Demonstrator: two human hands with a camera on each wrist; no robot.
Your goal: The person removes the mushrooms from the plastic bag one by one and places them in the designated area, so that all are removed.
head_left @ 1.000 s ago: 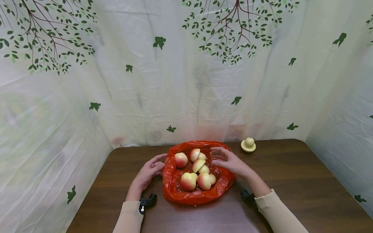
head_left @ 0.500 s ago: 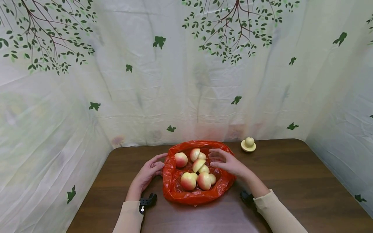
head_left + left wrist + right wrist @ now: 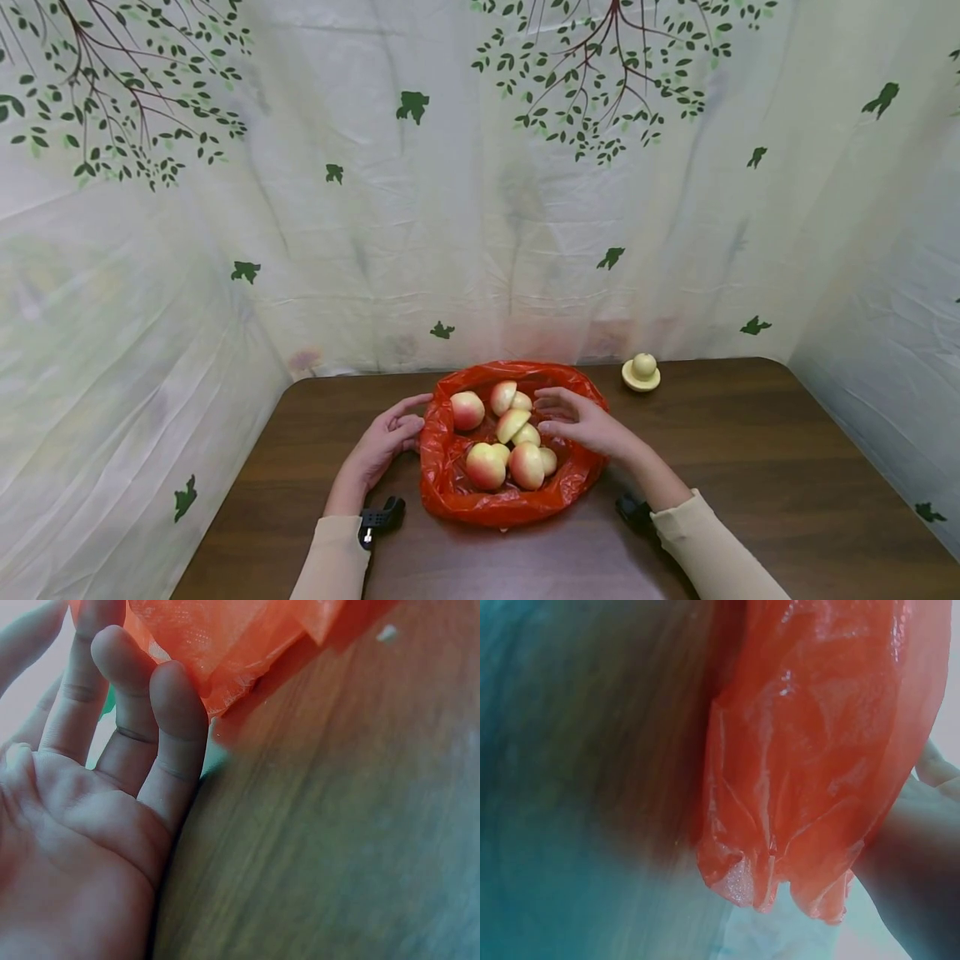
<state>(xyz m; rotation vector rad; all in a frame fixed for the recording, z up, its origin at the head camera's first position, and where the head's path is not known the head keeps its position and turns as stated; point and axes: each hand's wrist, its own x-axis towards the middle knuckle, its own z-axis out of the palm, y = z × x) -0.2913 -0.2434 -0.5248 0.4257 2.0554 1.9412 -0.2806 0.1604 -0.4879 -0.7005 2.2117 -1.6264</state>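
A red plastic bag [image 3: 517, 512] lies with its mouth spread wide on the table. Inside are several mushroom-shaped pieces [image 3: 526, 465] with red-yellow caps and pale stems. My left hand [image 3: 386, 442] is at the bag's left rim, its fingers slightly bent against the plastic; the left wrist view shows its fingers [image 3: 176, 712] beside the bag [image 3: 240, 645]. My right hand [image 3: 581, 423] reaches over the right rim, fingers loosely bent inside the bag near the pieces, gripping none. In the right wrist view the bag's side [image 3: 810, 750] hides most of that hand.
A pale upturned mushroom-shaped piece [image 3: 641, 375] stands near the back edge, right of the bag. The brown wooden table [image 3: 750, 467] extends to both sides. Behind it hangs a pale curtain [image 3: 480, 200] with leaf prints. A small pale crumb [image 3: 387, 634] lies on the table.
My right hand has shifted slightly left and down over the bag. The left hand stays at the left rim. The pieces keep their places in the bag.
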